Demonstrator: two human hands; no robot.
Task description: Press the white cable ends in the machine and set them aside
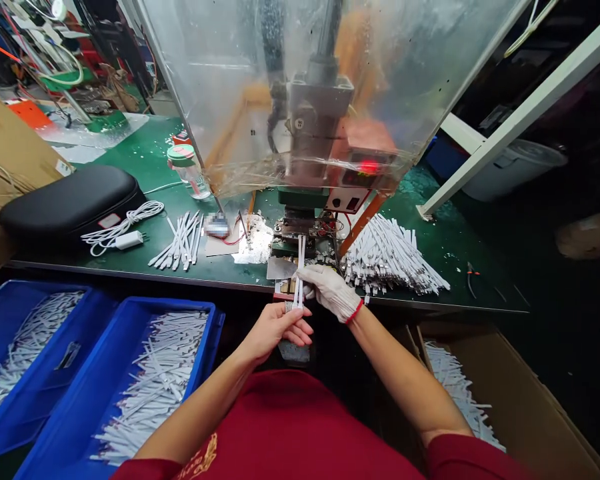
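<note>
Two short flat white cables (301, 263) stand upright side by side in front of the press, with their upper ends at its lower tooling (293, 230). My left hand (279, 330) is bare and pinches them near their lower ends, with its other fingers extended. My right hand (333, 290), in a white knitted glove with a red cuff, has its fingertips closed on the same cables higher up. Its lower fingers are partly hidden. Just left of the glove lies a flat metal plate (281, 268).
A clear guard (380, 80) covers the upper press. Piles of white cables lie right (390, 257) and left (179, 241) on the green table. Blue bins (213, 333) and a cardboard box (525, 393) hold more. A black case (75, 203), cup (190, 173) and pliers (471, 280) are nearby.
</note>
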